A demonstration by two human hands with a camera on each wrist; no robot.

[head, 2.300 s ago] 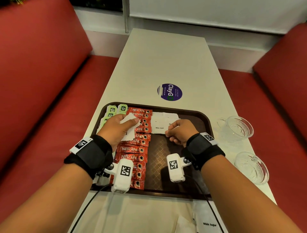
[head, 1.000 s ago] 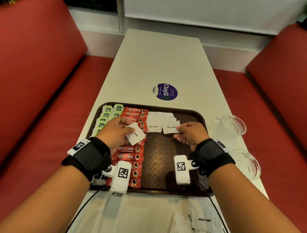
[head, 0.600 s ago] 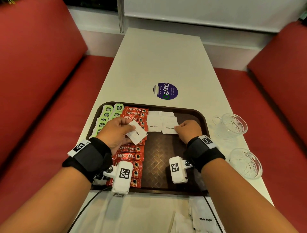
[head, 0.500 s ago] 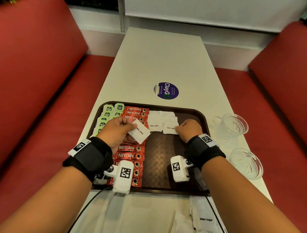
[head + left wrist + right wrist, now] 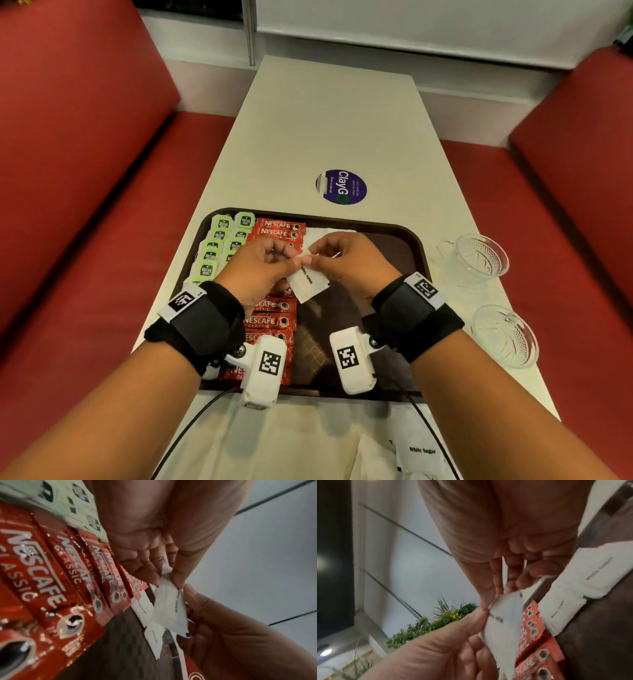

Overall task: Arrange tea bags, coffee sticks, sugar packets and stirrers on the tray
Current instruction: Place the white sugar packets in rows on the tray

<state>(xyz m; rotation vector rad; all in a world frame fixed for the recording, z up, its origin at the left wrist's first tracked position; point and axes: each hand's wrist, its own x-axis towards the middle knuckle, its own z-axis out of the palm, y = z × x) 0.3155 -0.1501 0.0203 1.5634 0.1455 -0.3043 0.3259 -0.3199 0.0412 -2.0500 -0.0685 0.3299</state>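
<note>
A white sugar packet (image 5: pixel 310 284) hangs above the brown tray (image 5: pixel 418 251), and both hands pinch its top edge. My left hand (image 5: pixel 297 262) holds it from the left, my right hand (image 5: pixel 314 260) from the right. The left wrist view shows the left hand (image 5: pixel 167 577) nipping the sugar packet (image 5: pixel 169 604). In the right wrist view the right hand (image 5: pixel 510 588) grips the sugar packet (image 5: pixel 503 628) at its upper corner. On the tray lie green tea bags (image 5: pixel 219 246) at the left, red coffee sticks (image 5: pixel 269 322) beside them, then sugar packets (image 5: pixel 323 233). No stirrers show.
Two glass cups (image 5: pixel 479 257) (image 5: pixel 503 335) stand on the table right of the tray. More white sugar packets (image 5: pixel 421 448) lie on the table's near edge. A round purple sticker (image 5: pixel 340 186) is beyond the tray. Red benches flank the table.
My right hand has left the packets laid on the tray and moved left to the packet in my left hand. Both hands now hold that packet, a little higher over the tray's middle.
</note>
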